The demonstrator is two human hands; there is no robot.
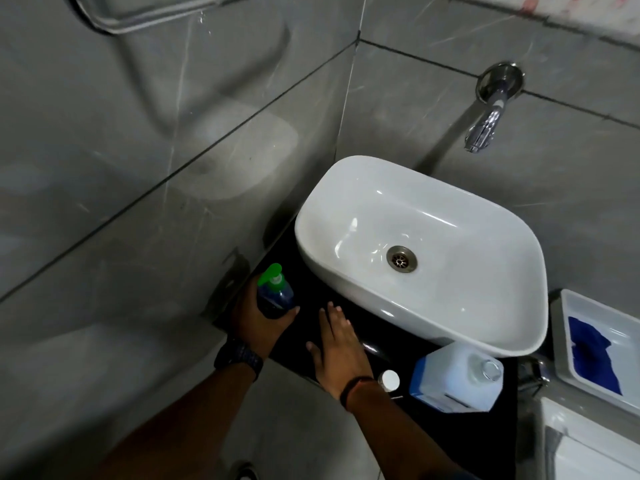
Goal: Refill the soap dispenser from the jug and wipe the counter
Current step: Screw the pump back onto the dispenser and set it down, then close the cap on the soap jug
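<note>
A soap dispenser (275, 292) with a green pump and dark blue body stands at the left end of the black counter (377, 336). My left hand (258, 323) is wrapped around its lower body. My right hand (341, 344) lies flat on the counter just right of the dispenser, fingers spread, holding nothing. A translucent white jug (457, 377) with a blue label stands uncapped at the counter's front right. Its white cap (389, 379) lies on the counter between the jug and my right wrist. A blue cloth (592, 353) lies in a white tray (568, 372) at the right edge.
A white basin (346, 202) fills most of the counter, with a chrome wall tap (485, 128) above its far side. Grey tiled walls close in at the left and behind. A metal rail (114, 24) runs along the wall at the top left.
</note>
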